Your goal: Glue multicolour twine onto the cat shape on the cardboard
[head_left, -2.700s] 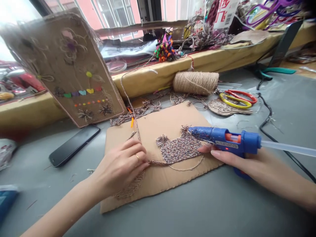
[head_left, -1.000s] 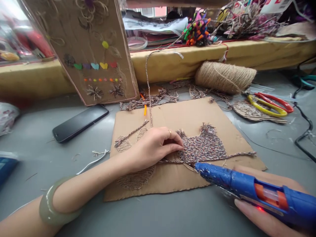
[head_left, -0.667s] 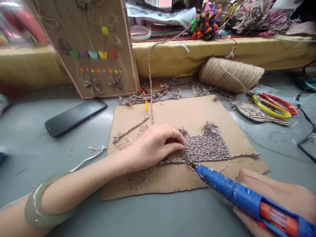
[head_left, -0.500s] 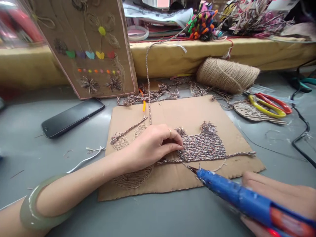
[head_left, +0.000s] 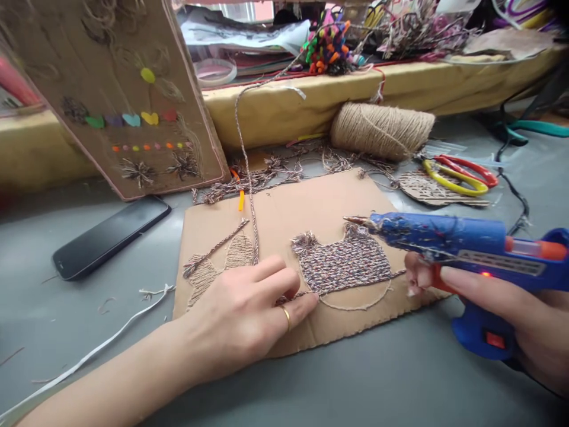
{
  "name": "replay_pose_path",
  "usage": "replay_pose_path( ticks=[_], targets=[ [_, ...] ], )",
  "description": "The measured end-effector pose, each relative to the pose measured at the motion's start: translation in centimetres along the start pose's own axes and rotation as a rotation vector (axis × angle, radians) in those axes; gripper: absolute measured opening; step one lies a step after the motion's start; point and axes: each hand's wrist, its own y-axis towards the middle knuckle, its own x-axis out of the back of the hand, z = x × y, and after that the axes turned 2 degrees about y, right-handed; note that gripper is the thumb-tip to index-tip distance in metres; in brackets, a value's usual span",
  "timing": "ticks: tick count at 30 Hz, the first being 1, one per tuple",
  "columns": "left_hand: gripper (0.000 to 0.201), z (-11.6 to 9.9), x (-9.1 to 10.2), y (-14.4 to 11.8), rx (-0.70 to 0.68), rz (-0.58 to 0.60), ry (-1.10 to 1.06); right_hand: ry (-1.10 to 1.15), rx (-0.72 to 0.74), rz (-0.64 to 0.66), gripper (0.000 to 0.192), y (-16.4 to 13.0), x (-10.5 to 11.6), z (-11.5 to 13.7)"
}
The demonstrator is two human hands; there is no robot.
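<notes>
Both hands work over a cardboard sheet (head_left: 311, 204) on the grey desk (head_left: 355, 385). Left hand (head_left: 242, 311) lies flat, fingers spread, pressing a multicoloured cord (head_left: 293, 295) beside the woven patch (head_left: 342, 264). Right hand (head_left: 502, 308) grips a blue glue gun (head_left: 448, 237), nozzle raised above the patch. Behind lie a jute spool (head_left: 382, 127) and scissors (head_left: 457, 175).

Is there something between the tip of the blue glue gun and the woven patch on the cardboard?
Nothing visible does. The glue gun in the right hand has its tip over the woven patch's upper right corner. The left hand presses twine at the patch's lower left.
</notes>
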Motion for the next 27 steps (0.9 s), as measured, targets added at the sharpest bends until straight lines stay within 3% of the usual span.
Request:
replay_pose_path(
  ticks=[6,19,27],
  targets=[
    [0.026,-0.3,-0.2,0.1,-0.008,-0.019,-0.017,0.009,0.019,0.133,0.023,0.2,-1.7,0.6],
    [0.022,-0.4,-0.5,0.3,-0.014,0.040,-0.060,-0.042,0.117,0.110,0.018,0.5,-2.5,1.2],
    [0.020,-0.5,-0.4,0.1,-0.023,0.028,-0.056,-0.032,-0.036,0.104,0.022,0.3,-2.0,-0.2]
  ],
)
